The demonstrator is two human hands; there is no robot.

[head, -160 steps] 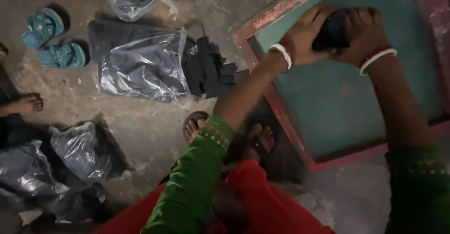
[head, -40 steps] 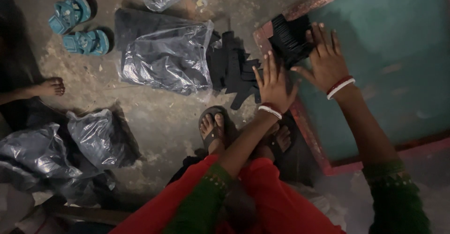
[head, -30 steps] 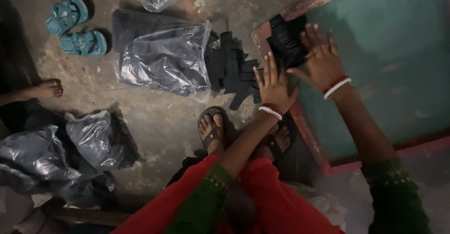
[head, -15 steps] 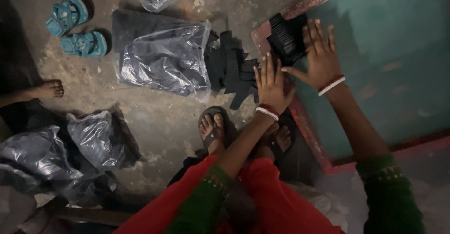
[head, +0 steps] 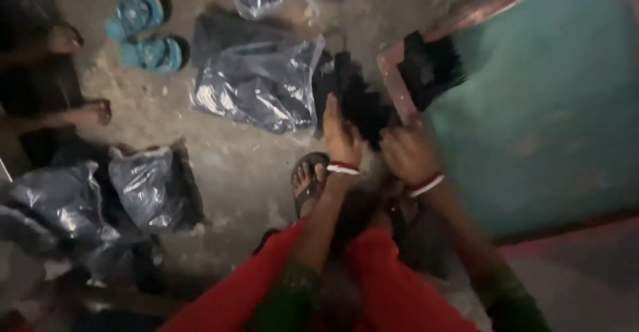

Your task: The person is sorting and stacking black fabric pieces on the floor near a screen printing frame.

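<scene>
The view is motion-blurred. My left hand reaches down with fingers stretched onto a loose pile of black cloth pieces on the floor. My right hand is curled low beside the same pile, at the red edge of the teal board; whether it grips cloth is hidden by blur. A neat stack of black pieces lies on the board's near corner, above both hands.
A clear plastic bag of dark cloth lies left of the pile. More bags sit at lower left. Blue sandals and another person's foot are at far left. My sandalled foot is under my left wrist.
Both hands have left the black stack on the board and dropped toward the loose black pile on the floor. The camera has swung, so the scene sits further right.
</scene>
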